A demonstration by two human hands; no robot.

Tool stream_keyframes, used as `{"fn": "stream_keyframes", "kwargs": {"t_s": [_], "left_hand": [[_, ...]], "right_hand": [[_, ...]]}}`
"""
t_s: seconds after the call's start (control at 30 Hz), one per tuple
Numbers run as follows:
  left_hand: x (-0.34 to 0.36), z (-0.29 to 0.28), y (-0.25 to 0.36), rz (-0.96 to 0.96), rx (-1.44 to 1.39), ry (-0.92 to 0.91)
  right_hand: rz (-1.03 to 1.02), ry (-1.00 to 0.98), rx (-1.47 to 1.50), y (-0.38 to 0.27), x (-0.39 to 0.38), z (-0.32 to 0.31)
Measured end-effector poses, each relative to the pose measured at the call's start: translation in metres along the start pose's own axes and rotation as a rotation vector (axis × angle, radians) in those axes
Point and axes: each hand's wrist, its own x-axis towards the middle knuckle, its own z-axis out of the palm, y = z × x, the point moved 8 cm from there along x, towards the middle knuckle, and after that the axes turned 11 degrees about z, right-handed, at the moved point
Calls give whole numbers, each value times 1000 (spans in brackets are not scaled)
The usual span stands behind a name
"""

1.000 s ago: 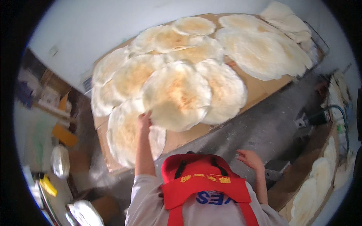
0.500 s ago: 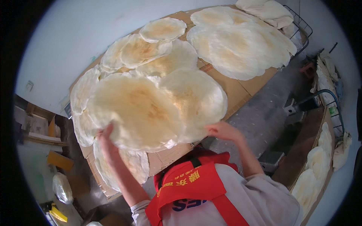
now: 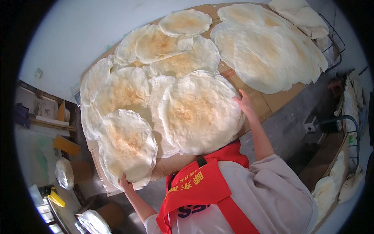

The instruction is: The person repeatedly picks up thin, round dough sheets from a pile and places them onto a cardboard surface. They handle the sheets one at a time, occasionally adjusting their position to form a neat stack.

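Observation:
Large, thin, round flatbreads, pale with browned middles, lie overlapping across a cardboard-covered table. My left hand [image 3: 125, 182], low on the left, pinches the near edge of a flatbread stack [image 3: 128, 146], thumb on top and fingers hidden beneath. At the middle right, my right hand [image 3: 244, 103] grips the right edge of a bigger round stack [image 3: 200, 113], whose layered rim shows. Between the two stacks lies part of another flatbread [image 3: 159, 113]. A browned flatbread [image 3: 124, 89] rests just behind the left stack.
More flatbreads [image 3: 269, 50] spread over the far right, beside a pale cloth bundle [image 3: 300, 15] and a metal rack [image 3: 337, 43]. Bare cardboard [image 3: 253, 95] shows right of the centre. Plastic-wrapped packages [image 3: 64, 173] stand at the lower left. A board with flatbreads [image 3: 329, 187] is at the lower right.
Both hands have left the near edge of the big central flatbread area. My left hand now holds the near-left stack; my right hand has moved up to the right stack's edge. The view has shifted.

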Motion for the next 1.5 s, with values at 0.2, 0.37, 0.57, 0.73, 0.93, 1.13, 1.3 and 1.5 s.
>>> {"fn": "stream_keyframes", "kwargs": {"t_s": [0.2,0.37,0.57,0.73,0.93,1.13,1.3,1.5], "left_hand": [[-8,-7,-2,-55,14,93],[-12,7,-2,-135,-37,34],[0,-13,16,110,78,48],[-17,7,103,883,703,248],[-82,204,139,397,43,-600],[-219,345,135,-12,-282,-1317],[-218,353,136,306,-143,-1214],[-224,364,119,109,-114,-1282]], "right_hand": [[290,-406,105,-1,18,-1],[313,-478,411,12,25,1],[514,-693,888,-10,-18,6],[411,-673,969,-46,-46,-18],[-60,-520,616,-176,-106,-68],[-563,-357,48,-300,-209,-46],[-480,-408,63,-290,-213,-23],[-439,-475,154,-262,-193,-3]]}}
